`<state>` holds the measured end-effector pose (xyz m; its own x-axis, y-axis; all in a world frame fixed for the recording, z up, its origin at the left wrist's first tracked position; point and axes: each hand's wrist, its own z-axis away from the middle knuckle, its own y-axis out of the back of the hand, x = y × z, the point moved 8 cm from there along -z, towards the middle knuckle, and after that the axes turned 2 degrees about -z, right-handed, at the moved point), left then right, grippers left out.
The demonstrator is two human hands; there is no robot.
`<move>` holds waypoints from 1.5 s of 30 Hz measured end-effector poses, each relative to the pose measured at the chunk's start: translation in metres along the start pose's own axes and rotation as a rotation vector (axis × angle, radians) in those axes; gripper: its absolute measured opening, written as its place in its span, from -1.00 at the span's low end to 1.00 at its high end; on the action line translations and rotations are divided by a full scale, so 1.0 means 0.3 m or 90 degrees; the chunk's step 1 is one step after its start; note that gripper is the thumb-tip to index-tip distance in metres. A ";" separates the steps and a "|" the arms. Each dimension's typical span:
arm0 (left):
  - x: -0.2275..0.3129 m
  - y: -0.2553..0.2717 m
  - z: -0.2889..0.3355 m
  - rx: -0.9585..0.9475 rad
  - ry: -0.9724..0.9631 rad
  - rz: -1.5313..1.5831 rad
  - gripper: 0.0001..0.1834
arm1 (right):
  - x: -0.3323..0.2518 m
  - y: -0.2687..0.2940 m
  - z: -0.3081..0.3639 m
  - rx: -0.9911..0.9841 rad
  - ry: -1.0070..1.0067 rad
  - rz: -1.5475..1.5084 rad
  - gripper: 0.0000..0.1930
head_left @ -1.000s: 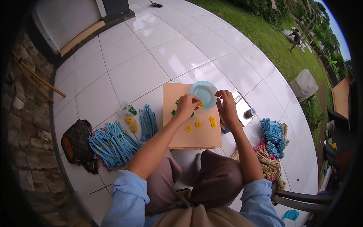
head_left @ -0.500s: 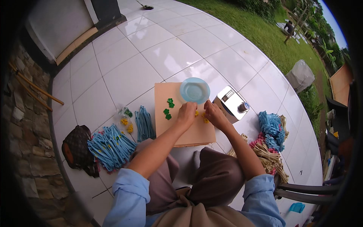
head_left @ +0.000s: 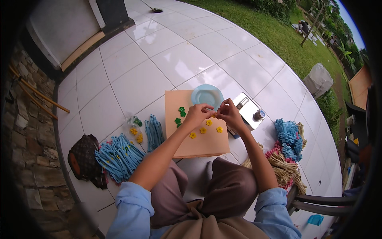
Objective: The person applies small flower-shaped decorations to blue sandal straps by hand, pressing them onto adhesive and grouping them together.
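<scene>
My left hand (head_left: 197, 115) and my right hand (head_left: 230, 114) meet over the far part of a tan board (head_left: 175, 143), fingertips pinched together. Between them a bit of a small yellow flower (head_left: 213, 116) shows; the fingers cover most of it. Several more yellow flowers (head_left: 203, 130) lie loose on the board below my hands. To their left are several green flower-shaped pieces (head_left: 178, 121). Just beyond my fingers, a light blue plate (head_left: 207, 95) overlaps the board's far edge.
A metallic box with a knob (head_left: 250, 112) stands right of the board. Leftward lie a clear bag of flower pieces (head_left: 135, 129), blue cord bundles (head_left: 119, 156) and a brown bag (head_left: 84, 159). Blue (head_left: 287, 137) and beige (head_left: 284, 169) cord bundles lie at right.
Both hands have lifted off the board and drawn closer together, with a yellow flower at their fingertips. More of the yellow flowers on the board now show.
</scene>
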<state>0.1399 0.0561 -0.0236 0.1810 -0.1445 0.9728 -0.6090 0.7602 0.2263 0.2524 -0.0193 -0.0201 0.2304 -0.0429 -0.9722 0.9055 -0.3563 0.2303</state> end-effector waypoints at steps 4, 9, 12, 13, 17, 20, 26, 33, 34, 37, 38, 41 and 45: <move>0.013 0.049 -0.009 0.060 -0.005 -0.075 -0.81 | 0.011 -0.024 -0.020 -0.005 -0.074 -0.046 -0.63; -0.003 0.125 -0.011 0.188 0.001 -0.040 -0.85 | -0.033 -0.057 -0.018 0.048 0.108 0.613 -0.44; 0.003 0.139 -0.005 0.226 -0.022 -0.004 -0.88 | -0.017 -0.078 -0.025 0.043 0.158 0.681 -0.33; 0.004 0.137 -0.007 0.227 -0.023 -0.003 -0.88 | -0.015 -0.071 -0.027 0.059 0.167 0.697 -0.36; 0.006 0.143 -0.009 0.225 -0.022 -0.006 -0.87 | -0.001 -0.065 -0.026 0.075 0.176 0.716 -0.44; 0.007 0.152 -0.005 0.224 -0.012 0.008 -0.89 | -0.015 -0.072 -0.024 0.061 0.183 0.715 -0.48; -0.002 0.152 -0.008 0.216 0.007 0.020 -0.91 | -0.089 -0.055 -0.006 0.114 0.179 0.612 -0.65; -0.012 0.150 -0.013 0.185 0.057 0.110 -0.80 | -0.334 -0.102 0.043 0.115 0.398 0.523 -0.65; -0.011 0.145 -0.015 0.183 0.056 0.112 -0.80 | -0.331 -0.101 0.045 0.116 0.398 0.525 -0.65; 0.005 0.141 -0.016 0.197 0.022 0.179 -0.84 | -0.309 -0.097 0.042 0.122 0.383 0.544 -0.66; 0.006 0.140 -0.017 0.198 0.027 0.187 -0.84 | -0.307 -0.092 0.042 0.127 0.382 0.542 -0.67; -0.001 0.144 -0.016 0.197 0.029 0.215 -0.84 | -0.303 -0.095 0.038 0.130 0.383 0.540 -0.68; 0.001 0.137 -0.016 0.188 0.033 0.266 -0.84 | -0.299 -0.098 0.039 0.129 0.380 0.555 -0.68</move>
<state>0.1186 0.0903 -0.0142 -0.0906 0.1710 0.9811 -0.8286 0.5336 -0.1695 0.2009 -0.0159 0.0599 0.9547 0.0861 -0.2849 0.2813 -0.5740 0.7691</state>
